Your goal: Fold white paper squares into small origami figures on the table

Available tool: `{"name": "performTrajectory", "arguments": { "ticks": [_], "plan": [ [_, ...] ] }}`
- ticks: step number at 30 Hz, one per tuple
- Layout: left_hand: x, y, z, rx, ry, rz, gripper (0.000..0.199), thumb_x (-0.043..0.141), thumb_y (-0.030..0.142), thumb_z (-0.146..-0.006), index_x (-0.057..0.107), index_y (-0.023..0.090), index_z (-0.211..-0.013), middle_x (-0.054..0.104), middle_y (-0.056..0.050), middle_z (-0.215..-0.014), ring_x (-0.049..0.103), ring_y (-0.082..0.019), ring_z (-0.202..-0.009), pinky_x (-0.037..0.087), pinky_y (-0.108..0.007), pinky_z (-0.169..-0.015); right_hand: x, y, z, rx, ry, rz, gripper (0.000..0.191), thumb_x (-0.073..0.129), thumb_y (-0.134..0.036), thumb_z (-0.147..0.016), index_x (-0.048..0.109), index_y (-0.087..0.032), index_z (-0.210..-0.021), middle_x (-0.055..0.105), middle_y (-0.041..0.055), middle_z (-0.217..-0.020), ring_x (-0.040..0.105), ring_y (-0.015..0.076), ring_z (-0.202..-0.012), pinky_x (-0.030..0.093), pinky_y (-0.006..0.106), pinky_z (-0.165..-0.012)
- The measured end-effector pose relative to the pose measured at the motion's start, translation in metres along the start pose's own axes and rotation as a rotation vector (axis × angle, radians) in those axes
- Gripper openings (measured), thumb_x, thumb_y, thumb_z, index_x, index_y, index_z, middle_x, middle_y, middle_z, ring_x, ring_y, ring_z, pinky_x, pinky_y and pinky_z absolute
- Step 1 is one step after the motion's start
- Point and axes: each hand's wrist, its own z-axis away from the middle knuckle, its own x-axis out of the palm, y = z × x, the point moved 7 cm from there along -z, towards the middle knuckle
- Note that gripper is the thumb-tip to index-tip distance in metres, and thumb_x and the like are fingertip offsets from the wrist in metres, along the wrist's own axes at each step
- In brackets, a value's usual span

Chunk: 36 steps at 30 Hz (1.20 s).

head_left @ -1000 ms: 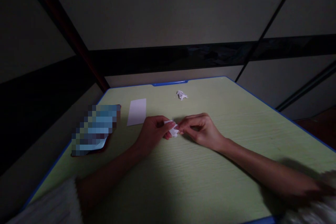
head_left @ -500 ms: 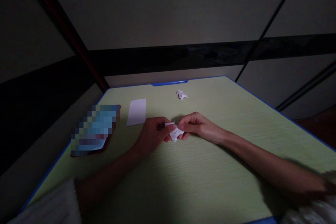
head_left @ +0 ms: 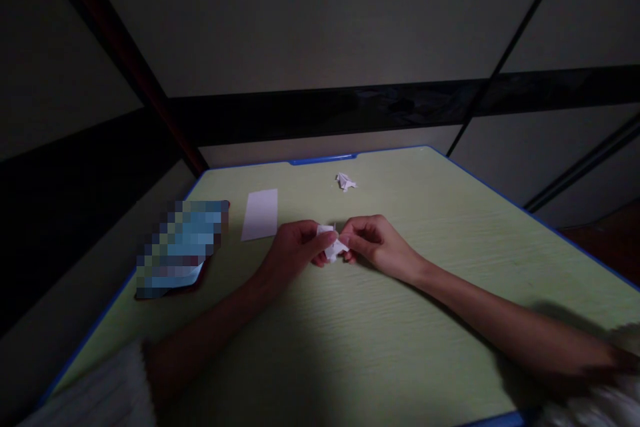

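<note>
A small folded piece of white paper [head_left: 332, 251] is held between both hands over the middle of the table. My left hand [head_left: 299, 247] pinches its left side, thumb on top and fingers curled underneath. On the other side, my right hand [head_left: 377, 245] grips the paper's right edge between thumb and fingers. Parts of the paper are covered by the fingertips, and its exact folded shape is hard to make out. Beyond the hands lies another folded white paper figure [head_left: 345, 181], with several points sticking out.
A flat white sheet of paper [head_left: 261, 214] lies left of the hands. Farther left, a tablet-like object [head_left: 187, 247] with a blurred screen and dark red edge rests near the border. The pale green table [head_left: 425, 333] has a blue rim; light panels [head_left: 320, 20] rise behind it.
The folded paper has tilted slightly in the fingers. My right hand has shifted its hold a little, its thumb now angled more downward. The other things stay in place.
</note>
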Motion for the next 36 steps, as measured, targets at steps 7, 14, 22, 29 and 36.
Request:
{"name": "performTrajectory", "arguments": {
  "ticks": [7,14,22,29,36],
  "plan": [
    [0.001,-0.007,0.001,-0.089,0.004,-0.040,0.009,0.062,0.020,-0.059,0.060,0.012,-0.060,0.062,0.000,-0.053,0.056,-0.010,-0.047,0.044,-0.021,-0.049,-0.001,0.004,-0.003,0.007,-0.041,-0.107,0.017,0.056,-0.023,-0.068,0.053,-0.010,-0.057,0.050,-0.0016,-0.048,0.045,0.0059,-0.044,0.037,0.021,-0.046],
    [-0.002,-0.002,0.004,-0.093,0.052,-0.038,0.008,0.061,0.018,-0.058,0.058,0.012,-0.056,0.056,0.004,-0.044,0.050,-0.007,-0.041,0.039,-0.018,-0.043,0.001,0.003,-0.001,-0.001,-0.074,-0.084,0.013,0.057,-0.022,-0.066,0.053,-0.011,-0.059,0.050,-0.0023,-0.048,0.046,0.0057,-0.044,0.037,0.020,-0.045],
    [0.000,-0.003,0.003,-0.081,-0.004,-0.078,0.009,0.062,0.019,-0.057,0.056,0.012,-0.055,0.054,0.004,-0.044,0.047,-0.007,-0.038,0.036,-0.018,-0.040,0.000,-0.001,-0.001,-0.040,-0.046,-0.079,0.013,0.057,-0.020,-0.064,0.050,-0.011,-0.059,0.047,-0.0030,-0.049,0.042,0.0055,-0.044,0.034,0.020,-0.044],
    [0.010,-0.003,0.005,-0.088,-0.090,-0.164,0.008,0.060,0.017,-0.057,0.057,0.012,-0.052,0.054,0.004,-0.043,0.049,-0.008,-0.040,0.036,-0.018,-0.042,0.006,-0.005,0.000,-0.076,-0.106,-0.083,0.017,0.058,-0.025,-0.067,0.046,-0.013,-0.064,0.041,-0.0057,-0.052,0.037,0.0043,-0.046,0.028,0.018,-0.043],
    [0.010,-0.005,0.004,-0.085,-0.078,-0.168,0.008,0.060,0.018,-0.057,0.056,0.012,-0.053,0.053,0.004,-0.043,0.049,-0.008,-0.040,0.036,-0.018,-0.041,0.000,-0.002,-0.002,-0.044,0.012,-0.033,0.023,0.064,-0.023,-0.061,0.044,-0.014,-0.060,0.040,-0.0067,-0.050,0.035,0.0038,-0.044,0.027,0.018,-0.041]
  ]
}}
